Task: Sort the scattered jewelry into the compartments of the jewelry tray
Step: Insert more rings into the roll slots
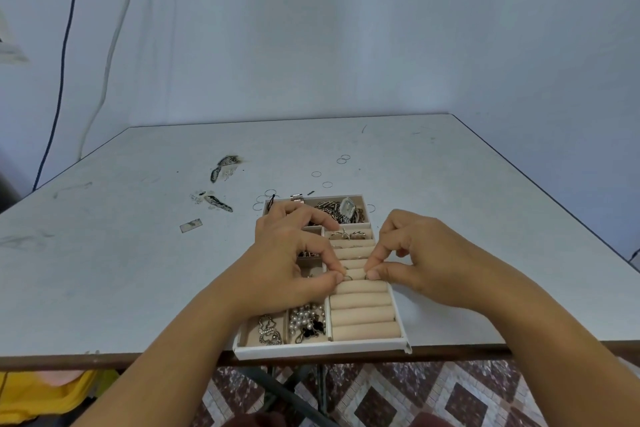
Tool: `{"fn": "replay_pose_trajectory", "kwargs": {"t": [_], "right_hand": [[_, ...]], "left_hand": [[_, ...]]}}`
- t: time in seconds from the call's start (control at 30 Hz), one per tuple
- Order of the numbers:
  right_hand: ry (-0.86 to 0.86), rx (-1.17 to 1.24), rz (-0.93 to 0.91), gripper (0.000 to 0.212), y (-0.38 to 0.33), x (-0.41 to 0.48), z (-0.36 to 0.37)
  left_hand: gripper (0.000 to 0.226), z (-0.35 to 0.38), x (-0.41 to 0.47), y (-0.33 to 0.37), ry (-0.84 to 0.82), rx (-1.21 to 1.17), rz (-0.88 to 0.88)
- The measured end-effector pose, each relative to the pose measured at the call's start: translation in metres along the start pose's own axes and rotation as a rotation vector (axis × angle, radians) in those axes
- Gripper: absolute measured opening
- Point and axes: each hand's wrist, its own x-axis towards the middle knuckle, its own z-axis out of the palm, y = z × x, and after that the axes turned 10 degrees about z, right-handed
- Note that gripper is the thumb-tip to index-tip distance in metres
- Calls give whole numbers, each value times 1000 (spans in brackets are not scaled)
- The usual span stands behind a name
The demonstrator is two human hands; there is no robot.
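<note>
My left hand (pixel 294 253) and right hand (pixel 426 260) pinch a thin metal ring (pixel 349 277) between them. Just beneath it — beige padded rolls (pixel 360 302) lying crosswise in the white jewelry tray (pixel 322 351).

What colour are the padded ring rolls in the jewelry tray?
Beige, a pale cream; the ring rolls show best in the head view.

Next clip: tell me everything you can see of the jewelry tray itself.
The jewelry tray is a shallow rectangular box, white outside and lined with beige fabric-like padding. It lies flat at the near edge of the table. Its right side holds a column of padded ring rolls. The left side has small compartments, one with pearls, and a wide far compartment holds tangled chains. The left hand and right hand pinch a small metal piece over the rolls.
</note>
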Motion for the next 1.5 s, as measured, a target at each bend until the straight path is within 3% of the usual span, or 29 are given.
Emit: {"fn": "replay_pose_trajectory", "kwargs": {"t": [0.23, 0.53, 0.73, 1.07, 1.23, 1.33, 1.5], "right_hand": [[56, 141, 74, 24, 29, 38, -19], [-53, -132, 163, 24, 45, 111, -28], [-147, -53, 192, 15, 51, 136, -32], [-247, -129, 222, 11, 54, 147, -39], [-64, 121, 170, 16, 67, 146, -26], [78, 295, 143, 15, 70, 144, -19], [191, 265, 100, 12, 70, 147, -13]], "left_hand": [[12, -10, 16, -2, 27, -94, -104], [18, -21, 70, -56, 50, 16, -205], [16, -15, 89, -90, 41, -14, -291], [11, -12, 103, -111, 9, -79, -334], [14, -18, 116, -120, -116, -79, -325], [18, -16, 126, -122, -199, 49, -359], [24, -5, 139, -119, -269, 191, -371]]}}
